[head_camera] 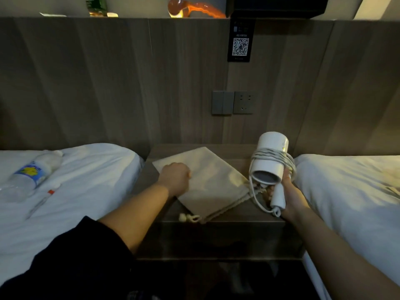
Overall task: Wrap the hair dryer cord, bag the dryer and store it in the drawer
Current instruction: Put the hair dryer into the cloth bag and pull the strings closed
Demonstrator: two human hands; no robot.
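A white hair dryer (271, 156) is held upright above the right side of the nightstand (227, 217), its grey cord (275, 155) wound round the barrel with a loop hanging below. My right hand (287, 191) grips the dryer's handle. A beige drawstring bag (214, 180) lies flat on the nightstand, its drawstring ends (189, 217) at the front edge. My left hand (175, 177) rests on the bag's left part with fingers curled; whether it pinches the cloth is hidden. The drawer front (216, 241) below the top is closed.
White beds flank the nightstand, left (86, 180) and right (350, 187). A plastic water bottle (32, 172) and a thin pen-like item (43, 202) lie on the left bed. A wall switch (223, 102) and socket (243, 102) sit on the wooden headboard panel.
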